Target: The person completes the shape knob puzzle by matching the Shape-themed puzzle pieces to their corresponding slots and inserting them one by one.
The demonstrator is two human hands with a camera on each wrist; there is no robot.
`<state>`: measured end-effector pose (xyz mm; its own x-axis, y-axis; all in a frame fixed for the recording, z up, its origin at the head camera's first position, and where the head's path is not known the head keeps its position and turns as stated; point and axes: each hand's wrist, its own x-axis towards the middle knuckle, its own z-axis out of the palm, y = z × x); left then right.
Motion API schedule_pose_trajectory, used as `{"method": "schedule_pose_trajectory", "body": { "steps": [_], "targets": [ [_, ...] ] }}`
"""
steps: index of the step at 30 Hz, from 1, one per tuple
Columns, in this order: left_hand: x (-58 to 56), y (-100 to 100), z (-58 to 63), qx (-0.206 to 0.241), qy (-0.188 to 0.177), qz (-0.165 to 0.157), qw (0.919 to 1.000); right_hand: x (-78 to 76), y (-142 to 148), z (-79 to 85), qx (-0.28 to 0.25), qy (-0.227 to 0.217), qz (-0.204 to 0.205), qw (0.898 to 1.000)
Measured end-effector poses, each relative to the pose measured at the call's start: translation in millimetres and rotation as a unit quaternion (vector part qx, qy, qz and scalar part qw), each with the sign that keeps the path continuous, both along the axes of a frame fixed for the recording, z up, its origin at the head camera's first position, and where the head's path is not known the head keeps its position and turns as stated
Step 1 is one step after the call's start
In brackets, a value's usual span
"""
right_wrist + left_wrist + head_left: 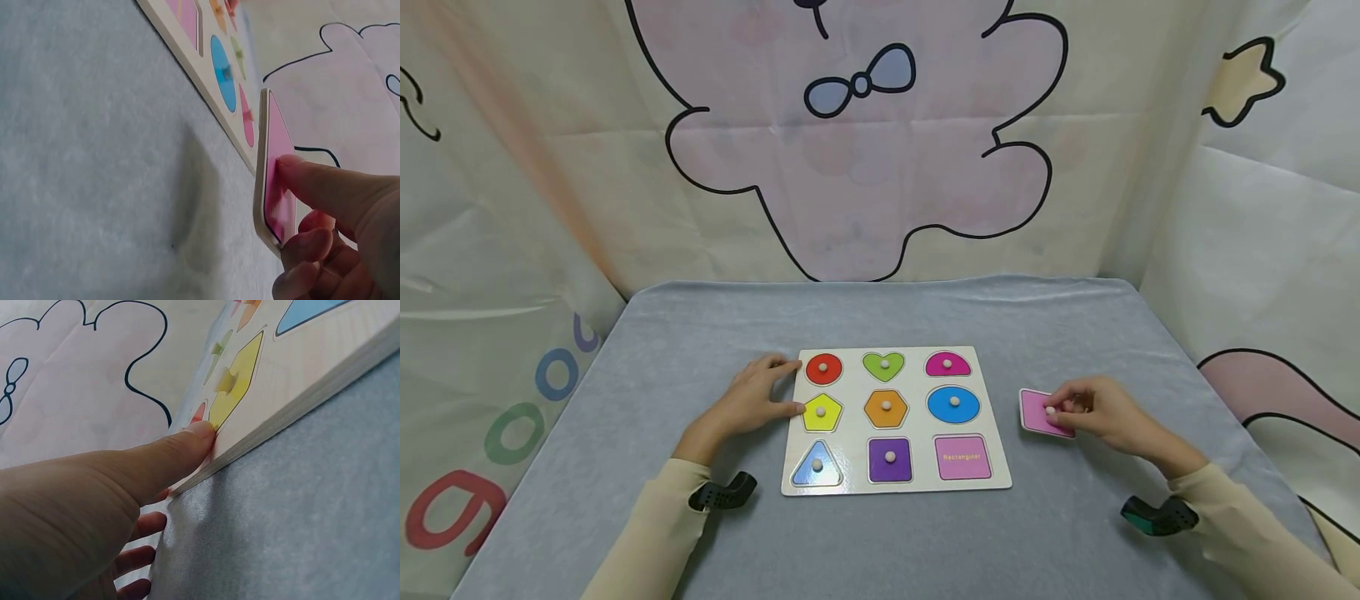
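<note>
A white shape puzzle board lies on the cloth in the middle. My left hand is at its left edge, the thumb resting on the rim beside the yellow pentagon and the index fingertip near the red circle. To the right of the board, my right hand pinches the knob of a pink rectangle puzzle piece. In the right wrist view this piece is held tilted above the cloth, its shadow below. The rectangle slot at the board's lower right shows a pink floor with printed lettering.
Other knobbed pieces sit in the board, among them a purple square, a blue oval and a blue triangle. Grey cloth covers the table. Printed curtains hang behind and at both sides.
</note>
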<state>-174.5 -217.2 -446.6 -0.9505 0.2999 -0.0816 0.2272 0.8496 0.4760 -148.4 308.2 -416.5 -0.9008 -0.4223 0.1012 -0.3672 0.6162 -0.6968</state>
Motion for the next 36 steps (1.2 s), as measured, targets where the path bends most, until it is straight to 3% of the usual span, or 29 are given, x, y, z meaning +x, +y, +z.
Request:
{"method": "schedule_pose_trajectory", "body": {
  "steps": [31, 36],
  "targets": [
    [0.4, 1, 0.2, 0.001, 0.002, 0.005, 1.0000, 0.9, -49, -1.3, -0.004, -0.108, 0.010, 0.994],
    [0.0, 1, 0.1, 0.001, 0.004, 0.005, 1.0000, 1.1, -55, -1.3, 0.004, -0.110, 0.016, 0.994]
  ]
}}
